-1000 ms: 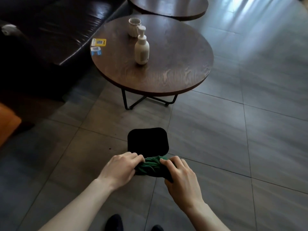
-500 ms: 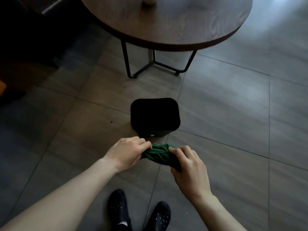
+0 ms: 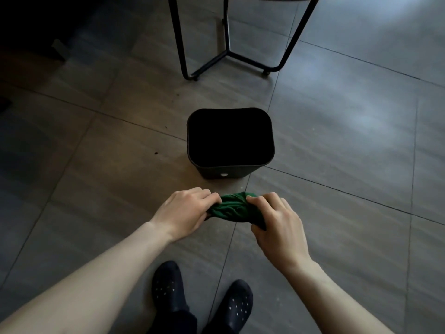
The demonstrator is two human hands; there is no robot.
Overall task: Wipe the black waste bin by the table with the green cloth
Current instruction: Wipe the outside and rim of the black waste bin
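A black waste bin (image 3: 226, 172) stands upright on the tiled floor, its open top facing me and its inside dark. Just in front of it, above the floor, I hold a bunched green cloth (image 3: 232, 208) with both hands. My left hand (image 3: 185, 210) grips the cloth's left end and my right hand (image 3: 277, 225) grips its right end. The cloth does not touch the bin; a short gap lies between them.
The black metal legs of the round table (image 3: 228, 51) stand beyond the bin. My two dark shoes (image 3: 168, 288) are on the floor below my hands. A dark sofa edge (image 3: 29, 25) fills the upper left.
My view has tilted down and come closer to the bin; the tabletop has left the frame and my shoes show. Both hands still hold the cloth, now clear of the bin's near wall.
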